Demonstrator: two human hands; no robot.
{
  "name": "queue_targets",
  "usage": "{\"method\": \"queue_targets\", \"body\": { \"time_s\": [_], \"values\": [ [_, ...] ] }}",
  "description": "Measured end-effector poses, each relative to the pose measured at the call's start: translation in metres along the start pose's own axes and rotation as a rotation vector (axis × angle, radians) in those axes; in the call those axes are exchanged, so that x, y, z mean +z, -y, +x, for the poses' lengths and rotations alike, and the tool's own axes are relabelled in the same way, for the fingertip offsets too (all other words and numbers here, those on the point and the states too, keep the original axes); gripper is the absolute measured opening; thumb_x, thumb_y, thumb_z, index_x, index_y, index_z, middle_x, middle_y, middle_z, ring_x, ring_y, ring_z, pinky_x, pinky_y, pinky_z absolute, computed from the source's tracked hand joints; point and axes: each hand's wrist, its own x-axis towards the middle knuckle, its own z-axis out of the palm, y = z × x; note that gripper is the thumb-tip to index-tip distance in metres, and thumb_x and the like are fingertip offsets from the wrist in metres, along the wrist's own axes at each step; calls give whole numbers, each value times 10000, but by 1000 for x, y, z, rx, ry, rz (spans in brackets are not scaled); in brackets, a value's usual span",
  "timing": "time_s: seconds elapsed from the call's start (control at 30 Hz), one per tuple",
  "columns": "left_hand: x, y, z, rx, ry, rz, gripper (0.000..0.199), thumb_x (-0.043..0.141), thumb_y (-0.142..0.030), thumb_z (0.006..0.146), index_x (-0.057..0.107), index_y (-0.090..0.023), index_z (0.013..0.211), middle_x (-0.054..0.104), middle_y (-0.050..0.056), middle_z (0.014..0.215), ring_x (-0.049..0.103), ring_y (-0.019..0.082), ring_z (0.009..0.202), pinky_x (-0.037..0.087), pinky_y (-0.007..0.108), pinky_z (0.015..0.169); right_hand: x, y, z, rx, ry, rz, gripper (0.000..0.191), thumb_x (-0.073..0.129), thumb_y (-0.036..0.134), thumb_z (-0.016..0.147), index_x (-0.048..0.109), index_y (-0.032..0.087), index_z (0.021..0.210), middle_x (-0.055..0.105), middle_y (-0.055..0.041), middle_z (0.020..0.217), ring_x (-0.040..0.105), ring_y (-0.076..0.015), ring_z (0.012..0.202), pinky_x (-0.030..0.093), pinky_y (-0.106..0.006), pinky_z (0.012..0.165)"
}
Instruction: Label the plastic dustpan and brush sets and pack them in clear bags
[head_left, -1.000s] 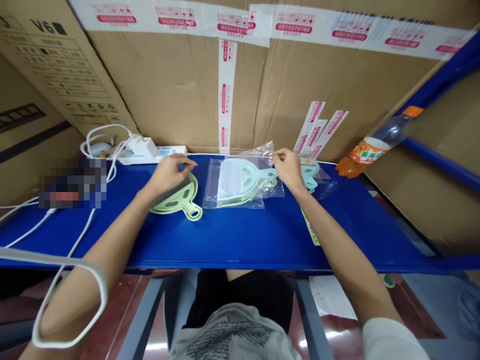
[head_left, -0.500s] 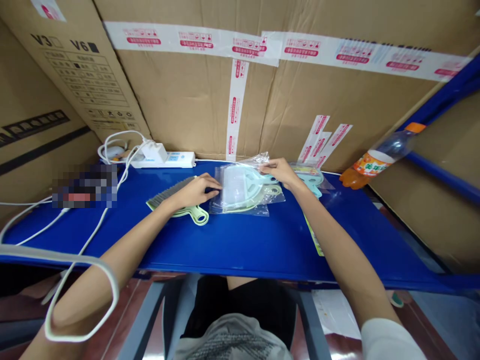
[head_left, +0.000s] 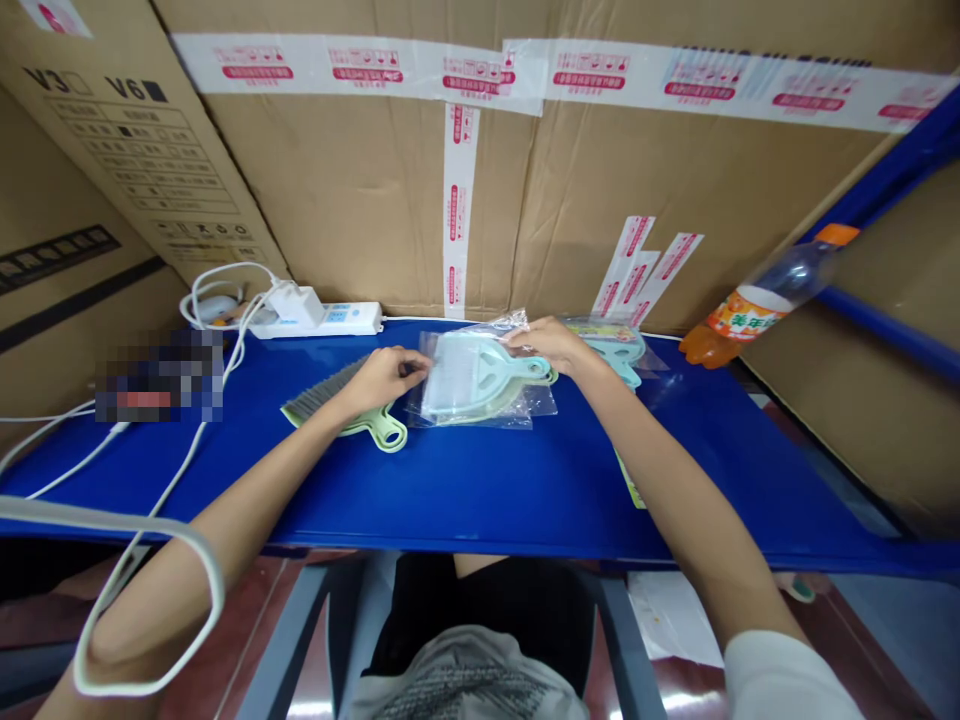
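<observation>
A pale blue dustpan (head_left: 450, 375) in a clear plastic bag (head_left: 517, 410) lies in the middle of the blue table, over a pale green one whose edge shows beneath. My right hand (head_left: 551, 345) is closed on the bag's upper right edge, above the blue handle. At the bag's left edge, my left hand (head_left: 388, 378) has its thumb and forefinger pinched together on the film. Under that hand and wrist rests a light green dustpan with a grey-bristled brush (head_left: 319, 395), partly hidden by the arm. Its looped handle points toward me.
Behind my right hand lies another bagged blue dustpan set (head_left: 622, 350). An orange drink bottle (head_left: 750, 315) leans at the right. A white power strip (head_left: 349, 318) and cables (head_left: 199, 440) occupy the left. Tall cardboard (head_left: 360, 200) walls the back; a yellow-green strip (head_left: 631, 480) pokes out beneath my right forearm.
The blue dustpan has shifted left and toward me, now covering more of the green one. My left fingers have closed at the bag's edge. The view has turned slightly.
</observation>
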Motion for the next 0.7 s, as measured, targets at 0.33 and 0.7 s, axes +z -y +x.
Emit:
{"method": "queue_targets", "body": {
  "time_s": [0.33, 0.7],
  "values": [
    [2, 0, 5, -240, -203, -614, 489, 877, -337, 698, 683, -163, 1112, 773, 46, 825, 749, 224, 788, 604, 376, 818, 2, 26, -17, -276, -24, 142, 90, 867, 160, 788, 847, 150, 875, 806, -81, 869, 738, -175, 758, 671, -307, 677],
    [-14, -21, 1, -335, -232, -868, 427, 974, -323, 540, 739, -170, 862, 725, 40, 792, 627, 162, 651, 509, 305, 623, 6, 43, -33, -417, -59, 192, 75, 842, 187, 856, 783, 185, 902, 772, -80, 962, 770, -196, 881, 696, -332, 748]
  ]
}}
